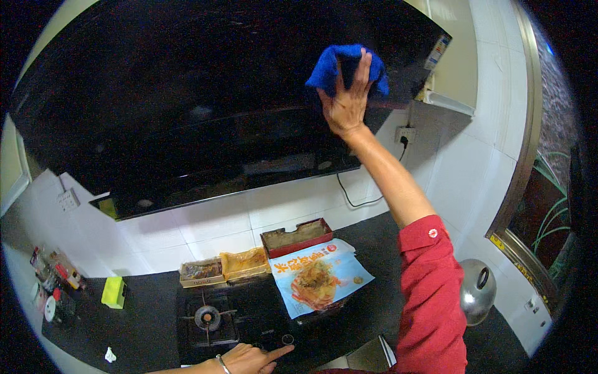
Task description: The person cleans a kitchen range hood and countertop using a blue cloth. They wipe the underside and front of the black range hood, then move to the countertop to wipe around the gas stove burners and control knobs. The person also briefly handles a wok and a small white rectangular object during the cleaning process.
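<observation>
My right hand (346,105) lies spread, palm down, on a blue cloth (322,68), pressing it against the glossy black front of a range hood (187,112). Below, my left hand (252,357), with a silver bracelet at the wrist, rests by the front edge of a black gas cooktop (257,322). Its index finger is stretched out beside a round knob (288,340); whether it touches the knob I cannot tell. The left hand holds nothing visible.
A printed blue food bag (322,280) covers the right burner. Open boxes (299,236) stand along the tiled wall. A yellow-green box (113,292) and bottles (63,269) are at left, a metal wok lid (476,292) at right. A plugged cord (404,140) hangs below the hood.
</observation>
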Motion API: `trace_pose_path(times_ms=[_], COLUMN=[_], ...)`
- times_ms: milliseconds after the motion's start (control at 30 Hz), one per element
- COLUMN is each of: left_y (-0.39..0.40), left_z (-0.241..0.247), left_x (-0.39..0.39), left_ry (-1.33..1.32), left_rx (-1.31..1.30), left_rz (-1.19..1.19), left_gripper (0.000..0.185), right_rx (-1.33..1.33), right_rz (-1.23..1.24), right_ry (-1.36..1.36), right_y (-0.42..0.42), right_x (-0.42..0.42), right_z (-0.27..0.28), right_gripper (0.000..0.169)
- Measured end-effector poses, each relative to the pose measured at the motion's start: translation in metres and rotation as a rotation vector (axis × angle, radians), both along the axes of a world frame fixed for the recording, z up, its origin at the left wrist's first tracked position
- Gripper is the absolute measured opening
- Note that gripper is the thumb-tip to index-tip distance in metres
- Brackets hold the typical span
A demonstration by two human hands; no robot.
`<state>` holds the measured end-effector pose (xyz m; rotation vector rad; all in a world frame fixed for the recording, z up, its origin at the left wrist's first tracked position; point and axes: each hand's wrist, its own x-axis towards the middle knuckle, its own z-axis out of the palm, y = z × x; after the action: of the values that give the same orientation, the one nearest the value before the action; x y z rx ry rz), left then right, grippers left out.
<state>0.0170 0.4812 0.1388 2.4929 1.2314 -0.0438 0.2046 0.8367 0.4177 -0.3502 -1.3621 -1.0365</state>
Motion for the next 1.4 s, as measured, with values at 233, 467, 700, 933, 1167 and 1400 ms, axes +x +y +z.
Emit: trace_pose_path(times_ms=[233,467,700,933,1167,1400], left_y=[-0.041,-0.091,-0.119,-0.101,-0.075,-0.075], left_z=[-0.005,-0.029,-0.037,-0.058,-0.07,-0.088], left_x=[-0.027,-0.061,-0.078,-0.067,-0.038,-0.04], left_ry=[-0.096,-0.218,-0.197,-0.314,-0.357,-0.253], left_rx=[-0.02,0.018,-0.082,-0.05,0.168,-0.099], left_rz=[0.078,0.233,0.407,0.358,0.217,0.285], left_gripper=[0.061,0.062,0.063,0.064,0.064,0.064], right_rx=[0.443,0.584,0.583,0.599,0.414,0.477], right_rz=[-0.01,-0.167,-0.246,-0.551,-0.421,-0.111], right_ry=[-0.367,-0.673,-0.758,-0.799,-0.92,-0.588], right_y=[-0.101,-0.197,-0.208,-0.142,-0.086,-0.151], right_x=[-0.162,-0.348,-0.397,-0.282,-0.127,-0.18], right_z=[0.072,0.037,0.016,0.012,0.033,0.091], right_gripper=[0.075,0.053,0.038,0.045,0.048,0.044])
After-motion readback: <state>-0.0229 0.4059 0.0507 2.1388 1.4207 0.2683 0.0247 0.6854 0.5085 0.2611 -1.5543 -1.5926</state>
